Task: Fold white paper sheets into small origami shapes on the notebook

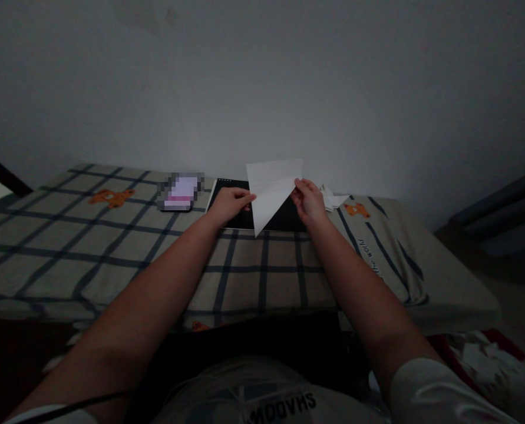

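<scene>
A white sheet of paper (271, 188), cut or folded to a slanted shape with a point at the bottom, is held up between my hands. My left hand (232, 203) pinches its left edge. On the slanted right edge, the fingers of my right hand (309, 200) are closed. Beneath the paper lies a flat black notebook or board (284, 221) with small holes along its top left edge. Just right of my right hand is a small pile of white paper pieces (336, 201), partly hidden by that hand.
A checked cloth (125, 241) with bear prints covers the table. On it, left of the black board, lies a phone (181, 193), its screen blurred. The grey wall (262, 88) stands right behind. Low on the right, a red container (501, 341) holds white scraps.
</scene>
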`<action>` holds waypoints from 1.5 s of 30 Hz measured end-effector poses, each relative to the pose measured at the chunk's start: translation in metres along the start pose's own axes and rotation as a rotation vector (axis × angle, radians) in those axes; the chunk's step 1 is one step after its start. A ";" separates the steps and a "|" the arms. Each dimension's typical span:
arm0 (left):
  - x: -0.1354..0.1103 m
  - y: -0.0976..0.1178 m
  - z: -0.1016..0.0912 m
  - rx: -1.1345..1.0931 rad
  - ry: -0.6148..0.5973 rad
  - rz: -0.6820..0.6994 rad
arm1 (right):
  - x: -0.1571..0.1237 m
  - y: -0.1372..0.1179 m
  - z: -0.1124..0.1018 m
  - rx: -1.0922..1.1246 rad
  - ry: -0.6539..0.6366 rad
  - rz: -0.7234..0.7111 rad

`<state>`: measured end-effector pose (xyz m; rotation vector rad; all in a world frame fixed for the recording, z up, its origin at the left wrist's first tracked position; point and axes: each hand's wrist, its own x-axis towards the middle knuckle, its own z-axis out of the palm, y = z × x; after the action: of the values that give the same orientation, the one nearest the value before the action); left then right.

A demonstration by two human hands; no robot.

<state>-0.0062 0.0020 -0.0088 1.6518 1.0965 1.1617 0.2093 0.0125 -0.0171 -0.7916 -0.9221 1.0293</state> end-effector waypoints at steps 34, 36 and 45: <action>0.002 -0.010 0.006 -0.265 -0.055 -0.146 | -0.014 0.013 0.011 -0.139 -0.250 0.197; 0.002 -0.010 0.006 -0.255 -0.028 -0.132 | -0.015 0.012 0.011 -0.131 -0.284 0.225; 0.003 -0.006 0.007 -0.262 0.096 -0.071 | -0.022 0.012 0.016 -0.233 -0.398 0.317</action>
<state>-0.0006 0.0053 -0.0155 1.3575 1.0061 1.2900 0.1855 -0.0028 -0.0270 -0.9670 -1.3009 1.4055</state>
